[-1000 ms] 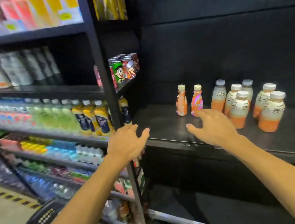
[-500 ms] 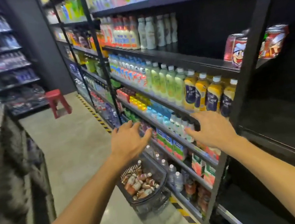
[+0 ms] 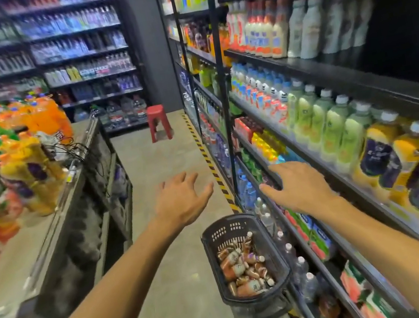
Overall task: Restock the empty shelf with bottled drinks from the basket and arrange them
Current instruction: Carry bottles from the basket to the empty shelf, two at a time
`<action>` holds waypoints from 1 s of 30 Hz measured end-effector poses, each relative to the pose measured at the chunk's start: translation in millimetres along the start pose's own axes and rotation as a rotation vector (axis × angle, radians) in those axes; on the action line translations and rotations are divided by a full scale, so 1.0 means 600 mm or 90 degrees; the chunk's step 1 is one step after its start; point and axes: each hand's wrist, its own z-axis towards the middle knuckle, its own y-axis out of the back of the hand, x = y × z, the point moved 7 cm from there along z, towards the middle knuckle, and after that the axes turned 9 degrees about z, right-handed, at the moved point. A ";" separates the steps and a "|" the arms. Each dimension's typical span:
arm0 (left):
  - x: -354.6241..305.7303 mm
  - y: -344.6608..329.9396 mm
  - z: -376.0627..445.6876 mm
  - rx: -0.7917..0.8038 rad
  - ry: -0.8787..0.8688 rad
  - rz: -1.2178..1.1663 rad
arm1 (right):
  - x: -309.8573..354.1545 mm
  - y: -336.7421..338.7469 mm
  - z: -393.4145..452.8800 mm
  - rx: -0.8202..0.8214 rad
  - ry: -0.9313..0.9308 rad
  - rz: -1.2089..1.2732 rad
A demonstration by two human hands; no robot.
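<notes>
A dark plastic basket (image 3: 213, 245) stands on the aisle floor beside the stocked shelving, with several small bottled drinks (image 3: 243, 268) with orange-brown contents lying in it. My left hand (image 3: 182, 200) hovers above and beyond the basket, fingers spread and holding nothing. My right hand (image 3: 299, 188) is out in front of the shelf edge to the right, fingers straight and holding nothing. The shelf with the few placed bottles is out of view.
Full drink shelves (image 3: 336, 119) run along the right. A counter (image 3: 49, 243) stacked with orange and yellow bottle packs lines the left. A red stool (image 3: 158, 123) stands far down the aisle. A yellow-black tape line (image 3: 204, 154) marks the floor by the shelving.
My view has swung left, away from the dark shelf with its few bottles and down the aisle. The basket has come fully into view below my hands, which stay outstretched and bare.
</notes>
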 end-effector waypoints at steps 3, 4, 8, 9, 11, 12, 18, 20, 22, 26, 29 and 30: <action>0.011 -0.027 0.027 0.015 0.012 0.013 | -0.006 -0.032 0.043 0.016 0.014 0.007; 0.013 -0.037 0.036 0.020 0.013 0.016 | -0.009 -0.045 0.056 0.023 0.017 0.013; 0.021 -0.090 0.085 0.049 0.028 0.017 | -0.026 -0.099 0.115 0.058 0.014 0.014; 0.021 -0.107 0.097 0.060 0.025 0.016 | -0.029 -0.113 0.130 0.068 0.012 0.011; 0.022 -0.144 0.125 0.081 0.012 0.013 | -0.034 -0.142 0.158 0.083 0.013 0.011; 0.024 -0.163 0.141 0.089 0.003 0.012 | -0.038 -0.157 0.171 0.087 0.012 0.011; 0.033 -0.273 0.262 0.137 -0.060 -0.018 | -0.063 -0.240 0.257 0.103 -0.043 0.011; 0.037 -0.314 0.303 0.157 -0.085 -0.025 | -0.070 -0.268 0.287 0.122 -0.064 0.012; 0.041 -0.352 0.338 0.179 -0.112 -0.024 | -0.078 -0.295 0.312 0.150 -0.094 0.010; 0.041 -0.428 0.391 0.226 -0.145 -0.024 | -0.098 -0.354 0.346 0.167 -0.124 0.003; 0.035 -0.495 0.413 0.252 -0.155 -0.030 | -0.120 -0.410 0.356 0.212 -0.156 0.020; 0.031 -0.517 0.417 0.263 -0.159 -0.030 | -0.127 -0.429 0.358 0.235 -0.166 0.019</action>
